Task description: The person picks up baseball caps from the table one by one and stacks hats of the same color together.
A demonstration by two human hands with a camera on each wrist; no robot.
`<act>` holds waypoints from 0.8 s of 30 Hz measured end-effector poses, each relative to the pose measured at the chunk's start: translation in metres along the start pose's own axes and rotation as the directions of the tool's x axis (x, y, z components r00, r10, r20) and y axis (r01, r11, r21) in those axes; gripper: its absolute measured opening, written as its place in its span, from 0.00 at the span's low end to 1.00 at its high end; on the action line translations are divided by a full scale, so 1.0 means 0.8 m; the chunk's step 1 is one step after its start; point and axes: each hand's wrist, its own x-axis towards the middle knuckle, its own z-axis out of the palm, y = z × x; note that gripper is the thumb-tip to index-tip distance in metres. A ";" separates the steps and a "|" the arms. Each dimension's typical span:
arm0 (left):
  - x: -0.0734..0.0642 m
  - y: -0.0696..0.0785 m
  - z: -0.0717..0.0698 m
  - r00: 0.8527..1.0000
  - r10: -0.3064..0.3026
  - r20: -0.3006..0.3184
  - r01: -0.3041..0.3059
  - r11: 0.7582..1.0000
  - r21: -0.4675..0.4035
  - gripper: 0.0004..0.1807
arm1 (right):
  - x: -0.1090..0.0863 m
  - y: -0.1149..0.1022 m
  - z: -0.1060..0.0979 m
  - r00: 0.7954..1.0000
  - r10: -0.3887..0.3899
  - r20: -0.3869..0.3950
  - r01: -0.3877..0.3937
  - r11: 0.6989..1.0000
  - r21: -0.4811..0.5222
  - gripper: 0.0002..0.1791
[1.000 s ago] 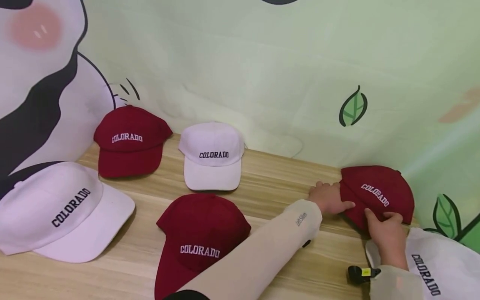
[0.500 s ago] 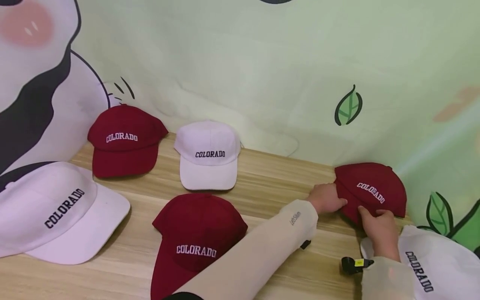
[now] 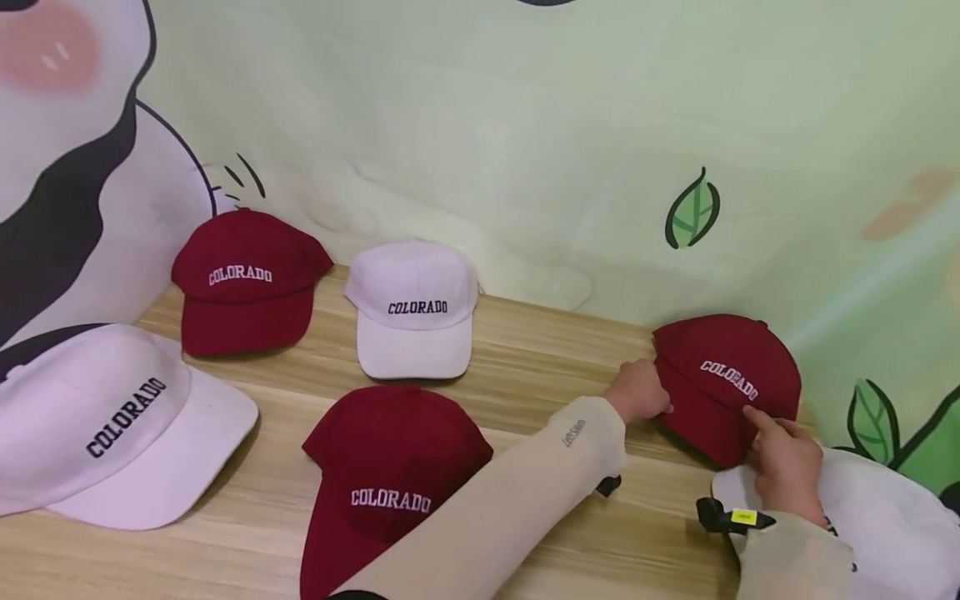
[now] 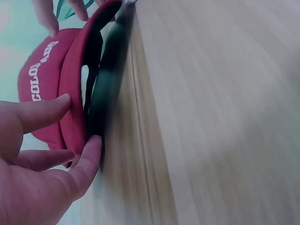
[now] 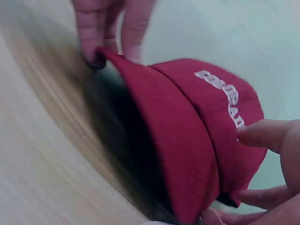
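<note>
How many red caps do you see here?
3: the back-left red cap, the front-centre red cap, partly covered by the left sleeve, and the rightmost red cap, between the left hand and right hand. Others could be hidden.

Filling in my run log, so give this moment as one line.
left hand: grips brim of rightmost red cap; right hand: grips cap's other side; rightmost white cap: partly behind right hand

A pale wood-grain tabletop point(image 3: 547, 350) bears a small white fabric cap point(image 3: 415, 312); left of it, a red cap point(image 3: 243, 292); nearer left, a broad white cap point(image 3: 127, 429); in front, a second red cap point(image 3: 397, 458); rightward, a third red cap point(image 3: 723, 375), contact unclear, and a third white cap point(image 3: 885, 525).
</note>
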 end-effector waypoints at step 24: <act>-0.072 -0.026 -0.127 0.987 0.156 0.030 -0.140 0.943 -0.303 0.12 | -0.092 -0.053 0.021 0.969 -0.232 0.083 0.229 0.972 0.045 0.46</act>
